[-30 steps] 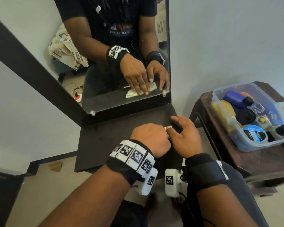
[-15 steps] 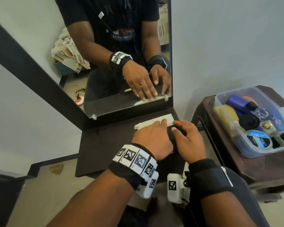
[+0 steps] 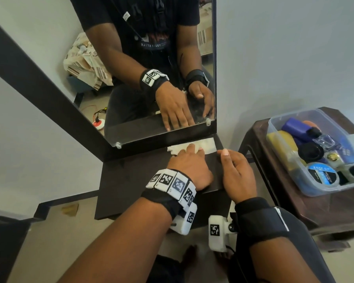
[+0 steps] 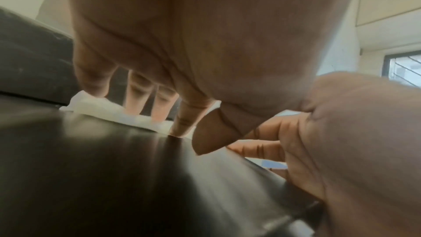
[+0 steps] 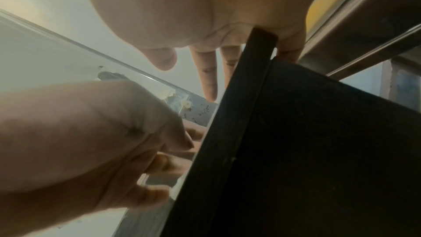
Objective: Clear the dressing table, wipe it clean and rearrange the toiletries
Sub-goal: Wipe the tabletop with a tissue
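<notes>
Left hand (image 3: 189,166) flat on the dressing table (image 3: 131,180), fingers straight, pressing a white tissue (image 3: 204,145) against the dark top; not gripping it, just pinning it down. In the left wrist view the fingertips (image 4: 159,113) sit on the tissue's near edge, the rest of it is hidden behind the fingers. Right hand (image 3: 236,174) at 3 o'clock of the left, close beside it, released: fingers loosely extended, draped over the table's right edge, thumb on top. Right wrist view shows the fingers (image 5: 208,78) straddling that edge; which ones go below it is hard to make out. Tissue lies at the table's far right corner, 12 o'clock of the left hand, tight against the base of the mirror (image 3: 151,78). Mirror repeats both hands and the tissue, its upper part cut off by the frame. At 3 o'clock, well apart from the table, a brown side table (image 3: 315,205) carries a clear plastic box (image 3: 290,172) packed with toiletries: blue bottle (image 3: 294,127), yellow item (image 3: 280,144), black caps, round blue-lidded tin (image 3: 322,172). Box is cut off at the right frame edge, and the labels are mostly unreadable. Both wrists wear marker-tagged camera bands (image 3: 172,184) that block the table's near edge.
</notes>
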Demonstrator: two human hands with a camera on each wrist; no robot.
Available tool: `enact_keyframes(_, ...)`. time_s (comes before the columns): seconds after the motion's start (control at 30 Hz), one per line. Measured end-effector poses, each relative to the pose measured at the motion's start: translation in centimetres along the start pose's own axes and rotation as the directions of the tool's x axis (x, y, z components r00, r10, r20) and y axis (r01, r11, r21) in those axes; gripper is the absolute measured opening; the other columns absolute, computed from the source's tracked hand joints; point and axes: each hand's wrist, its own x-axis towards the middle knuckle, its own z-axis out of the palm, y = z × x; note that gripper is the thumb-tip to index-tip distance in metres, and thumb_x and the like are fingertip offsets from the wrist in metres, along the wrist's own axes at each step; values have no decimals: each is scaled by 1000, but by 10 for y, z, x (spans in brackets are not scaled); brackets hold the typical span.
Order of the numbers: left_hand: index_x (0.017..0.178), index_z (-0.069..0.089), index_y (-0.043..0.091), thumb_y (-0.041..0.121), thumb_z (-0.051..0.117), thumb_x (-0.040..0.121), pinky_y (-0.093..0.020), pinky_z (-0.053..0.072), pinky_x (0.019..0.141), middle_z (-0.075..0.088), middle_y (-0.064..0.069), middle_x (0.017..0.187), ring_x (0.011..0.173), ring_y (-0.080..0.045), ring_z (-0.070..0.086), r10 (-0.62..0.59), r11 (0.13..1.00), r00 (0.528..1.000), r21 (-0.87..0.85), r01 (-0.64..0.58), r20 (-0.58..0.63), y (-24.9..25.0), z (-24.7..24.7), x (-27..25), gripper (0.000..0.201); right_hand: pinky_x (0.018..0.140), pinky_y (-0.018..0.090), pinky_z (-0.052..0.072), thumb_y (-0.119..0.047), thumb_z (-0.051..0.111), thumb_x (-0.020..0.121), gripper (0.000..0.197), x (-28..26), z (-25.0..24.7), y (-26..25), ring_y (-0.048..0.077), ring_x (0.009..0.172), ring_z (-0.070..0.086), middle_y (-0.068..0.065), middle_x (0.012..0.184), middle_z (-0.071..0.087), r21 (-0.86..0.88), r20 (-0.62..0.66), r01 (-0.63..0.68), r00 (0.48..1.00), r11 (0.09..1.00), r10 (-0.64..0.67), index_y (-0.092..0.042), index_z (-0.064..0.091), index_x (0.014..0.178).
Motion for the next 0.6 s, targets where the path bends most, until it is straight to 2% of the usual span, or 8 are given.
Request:
enact_keyframes(0.1,161,27,23,37,51,90,-53,41,115,22,-4,166,146,-34,38,26,997,999,-68,-23,41,-8,10,-22,76,81,12,35,-39,40,110,29,0,1,0,-14,97,51,-28,98,54,3,2,-5,1000,1000,5,-29,67,105)
enact_keyframes(0.2,164,19,28,36,50,91,-59,31,121,13,1,172,155,-32,25,31,998,994,-55,-25,103,-9,20,-53,81,81,15,36,-40,39,109,28,-1,2,-1,-9,97,51,-27,98,53,5,-1,-6,1000,1000,6,-29,65,103)
enact_keyframes(0.27,164,22,26,36,50,92,-60,27,123,19,-1,171,154,-30,27,26,1000,995,12,-27,97,-5,22,-68,78,80,18,38,-40,40,110,35,-3,2,-2,-3,94,53,-21,96,57,13,-5,-9,1000,1000,9,-20,67,101)
enact_keyframes(0.33,162,27,24,38,50,92,-58,31,120,29,-4,165,149,-31,35,30,998,997,59,-34,77,-2,21,-72,75,78,20,40,-37,40,110,46,-2,1,-2,3,89,52,-7,96,63,18,-10,6,1000,1000,-5,-2,69,101)
enact_keyframes(0.4,163,25,24,41,47,91,-57,34,118,28,-4,164,144,-33,41,18,999,996,39,-21,86,-2,16,-64,77,77,16,39,-35,40,111,48,-3,1,-3,0,85,52,-10,89,61,29,-19,21,1000,999,-20,3,69,103)
enact_keyframes(0.47,165,19,27,44,46,93,-63,26,120,23,-2,167,147,-35,39,-30,999,995,33,27,94,-3,8,-44,79,78,19,40,-34,41,111,46,-4,1,-6,-3,86,53,-19,85,56,30,-21,22,1000,999,-21,0,70,102)
enact_keyframes(0.57,166,14,29,49,42,100,-69,15,121,18,0,170,150,-36,34,-91,995,993,53,88,70,-6,-5,-8,74,81,27,43,-33,41,111,46,-6,1,-7,-4,85,53,-20,84,54,54,-17,15,1000,998,-14,2,70,101)
enact_keyframes(0.6,166,14,30,53,39,102,-70,15,121,17,1,171,151,-36,34,-97,994,993,51,94,62,-7,-8,2,73,82,25,43,-33,41,111,47,-6,0,-8,-4,84,53,-21,83,54,56,-16,9,1000,998,-9,3,69,101)
